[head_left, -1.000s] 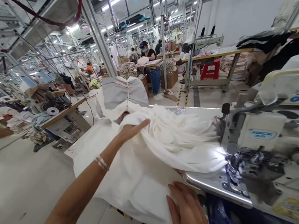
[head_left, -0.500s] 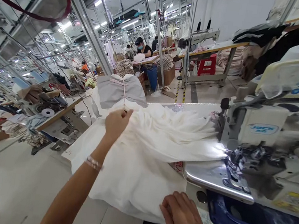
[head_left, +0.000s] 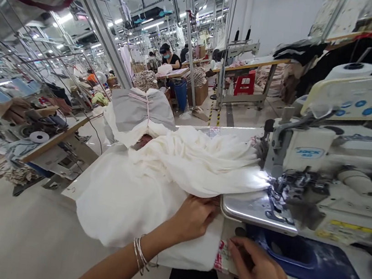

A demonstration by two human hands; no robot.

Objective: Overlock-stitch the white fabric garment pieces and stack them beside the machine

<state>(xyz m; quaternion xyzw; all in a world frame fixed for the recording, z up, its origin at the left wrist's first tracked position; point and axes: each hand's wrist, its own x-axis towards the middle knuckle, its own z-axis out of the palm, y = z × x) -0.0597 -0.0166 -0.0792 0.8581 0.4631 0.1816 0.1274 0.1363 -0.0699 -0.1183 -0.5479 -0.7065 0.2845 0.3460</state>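
Observation:
A heap of white fabric (head_left: 167,174) lies across the sewing table, its right end under the presser foot of a white sewing machine (head_left: 320,172). My left hand (head_left: 196,217), bracelets on the wrist, rests closed on the fabric's near edge beside the machine's metal plate (head_left: 255,209). My right hand (head_left: 257,274) lies at the table's front edge, fingers curled on a piece with red print (head_left: 222,260) beside the fabric.
A grey tied bundle (head_left: 142,108) sits beyond the fabric. To the left is a cluttered workbench (head_left: 34,136) with a tape roll. A person in black works at a far table (head_left: 169,58). A red stool (head_left: 244,83) stands under another table.
My left hand has drawn back from the top of the heap to the fabric's near edge by the machine plate. My right hand has shifted right, off the white fabric onto the printed piece.

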